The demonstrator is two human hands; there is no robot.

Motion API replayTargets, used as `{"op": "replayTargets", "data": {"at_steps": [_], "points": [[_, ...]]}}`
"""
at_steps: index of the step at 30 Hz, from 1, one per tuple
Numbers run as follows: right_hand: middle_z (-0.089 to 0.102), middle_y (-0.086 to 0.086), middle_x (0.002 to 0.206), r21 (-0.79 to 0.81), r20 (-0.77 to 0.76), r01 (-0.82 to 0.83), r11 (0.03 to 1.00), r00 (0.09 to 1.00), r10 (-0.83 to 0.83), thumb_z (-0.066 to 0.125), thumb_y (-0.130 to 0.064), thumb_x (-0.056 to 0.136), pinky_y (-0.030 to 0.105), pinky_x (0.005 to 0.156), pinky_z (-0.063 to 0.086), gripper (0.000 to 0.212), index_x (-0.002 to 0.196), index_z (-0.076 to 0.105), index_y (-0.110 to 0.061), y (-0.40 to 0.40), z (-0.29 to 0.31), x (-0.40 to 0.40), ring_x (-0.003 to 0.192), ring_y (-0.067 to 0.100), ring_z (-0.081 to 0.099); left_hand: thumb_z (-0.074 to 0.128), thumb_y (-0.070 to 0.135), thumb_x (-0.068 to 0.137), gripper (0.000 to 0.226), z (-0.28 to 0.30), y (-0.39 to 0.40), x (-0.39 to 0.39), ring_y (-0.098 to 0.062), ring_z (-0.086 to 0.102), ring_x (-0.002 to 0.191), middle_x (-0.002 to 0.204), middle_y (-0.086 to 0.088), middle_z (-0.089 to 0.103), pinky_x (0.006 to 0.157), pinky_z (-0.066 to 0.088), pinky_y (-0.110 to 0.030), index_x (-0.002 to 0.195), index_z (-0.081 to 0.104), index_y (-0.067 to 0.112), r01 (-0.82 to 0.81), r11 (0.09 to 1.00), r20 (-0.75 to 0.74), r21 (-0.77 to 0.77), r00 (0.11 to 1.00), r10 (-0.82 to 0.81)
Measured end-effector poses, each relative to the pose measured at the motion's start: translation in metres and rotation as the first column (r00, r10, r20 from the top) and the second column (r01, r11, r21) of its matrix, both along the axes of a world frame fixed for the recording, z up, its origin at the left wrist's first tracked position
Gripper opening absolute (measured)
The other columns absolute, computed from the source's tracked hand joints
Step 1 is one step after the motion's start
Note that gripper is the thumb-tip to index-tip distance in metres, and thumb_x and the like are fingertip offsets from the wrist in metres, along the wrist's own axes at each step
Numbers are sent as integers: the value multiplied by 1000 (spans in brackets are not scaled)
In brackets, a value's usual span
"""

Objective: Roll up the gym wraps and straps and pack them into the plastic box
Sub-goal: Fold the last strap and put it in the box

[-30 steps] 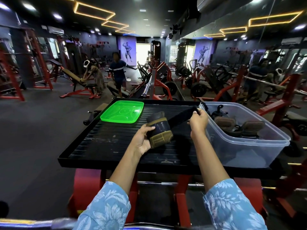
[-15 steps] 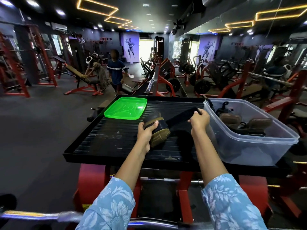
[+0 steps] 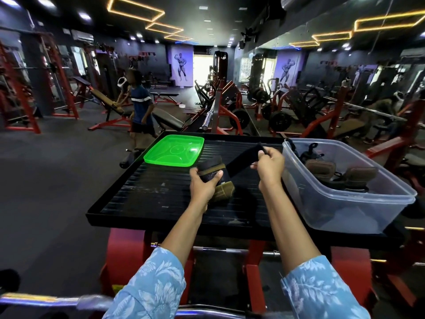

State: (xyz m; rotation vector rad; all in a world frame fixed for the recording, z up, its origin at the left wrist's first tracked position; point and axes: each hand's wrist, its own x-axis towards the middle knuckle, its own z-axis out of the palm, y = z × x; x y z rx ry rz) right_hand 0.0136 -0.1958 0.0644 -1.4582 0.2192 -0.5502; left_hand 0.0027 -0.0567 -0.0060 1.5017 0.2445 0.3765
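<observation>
Since the previous frame your left hand (image 3: 203,184) has turned further over the rolled wrap (image 3: 212,174), thumb curled across it, mid-platform (image 3: 147,194). Your right hand (image 3: 268,165) pinches its taut black tail (image 3: 243,161) beside the plastic box (image 3: 358,203).

One head cam, wide-angle, worn by the person; looks fwd and down over both forearms at the black counter (image 3: 161,199) close below, gym floor stretching far behind. No 2nd view.
</observation>
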Motion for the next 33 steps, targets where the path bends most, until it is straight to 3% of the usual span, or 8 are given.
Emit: {"op": "replayTargets", "data": {"at_steps": [5, 8, 10, 14, 20, 25, 28, 33], "points": [[60, 0, 72, -12, 9, -143, 990, 990, 143, 46, -3, 93, 25, 56, 48, 17, 92, 62, -11, 27, -5, -21, 48, 8, 52, 80, 28, 71, 57, 5, -3, -7, -16, 54, 103, 113, -1, 56, 90, 42, -25, 110, 41, 18, -83, 996, 48, 36, 996, 81], [61, -1, 77, -76, 49, -180, 981, 982, 184, 46, -5, 94, 23, 56, 48, 17, 100, 61, -9, 33, -12, -26, 54, 8, 54, 79, 28, 73, 55, 8, -3, -8, -20, 56, 105, 117, -4, 57, 94, 45, -35, 110, 39, 19, -80, 996, 13, -50, 997, 81], [61, 2, 80, -85, 92, -132, 988, 986, 140, 46, -5, 95, 21, 56, 47, 16, 102, 61, -7, 29, -13, -24, 55, 8, 53, 75, 27, 76, 53, 9, -2, -8, -21, 56, 106, 120, -4, 58, 96, 44, -45, 112, 37, 20, -38, 990, -38, -135, 999, 33], [61, 11, 93, -20, 125, -14, 1000, 992, 17, 45, -6, 95, 12, 47, 44, 17, 101, 61, -8, 10, -5, -5, 65, 12, 54, 71, 28, 81, 48, 13, -1, -10, -20, 55, 105, 118, 1, 55, 81, 41, -37, 110, 33, 23, 64, 958, -68, -279, 994, -86], [66, 9, 99, -74, 64, 51, 996, 997, -47, 47, -14, 92, 50, 86, 52, 17, 88, 60, -24, -6, -4, 13, 93, 31, 63, 70, 27, 82, 49, 14, -2, -12, -22, 56, 107, 122, -2, 53, 92, 46, -57, 113, 32, 24, 141, 918, -86, -371, 979, -186], [65, 4, 90, -256, 127, -75, 964, 986, 110, 48, -8, 92, 48, 86, 51, 27, 80, 56, -32, 11, -1, -7, 87, 26, 61, 71, 29, 81, 53, 12, -2, -10, -17, 49, 108, 122, 4, 50, 98, 41, -50, 118, 33, 27, 74, 921, -107, -382, 987, -123], [65, 3, 85, -379, 149, -191, 906, 953, 263, 50, -3, 90, 44, 82, 49, 22, 85, 60, -23, 28, -10, -17, 79, 20, 59, 79, 28, 73, 38, 8, 0, -8, -15, 57, 93, 107, 2, 63, 86, 45, -42, 93, 46, 26, -13, 938, -70, -346, 997, -12], [60, -6, 73, -362, 89, -310, 879, 927, 364, 48, 0, 92, 35, 72, 49, 19, 86, 59, -14, 42, -27, -28, 67, 8, 54, 78, 15, 73, 38, 8, 4, -10, -18, 55, 89, 96, 1, 60, 79, 45, -42, 95, 48, 21, -62, 887, -104, -457, 994, 16]]}}
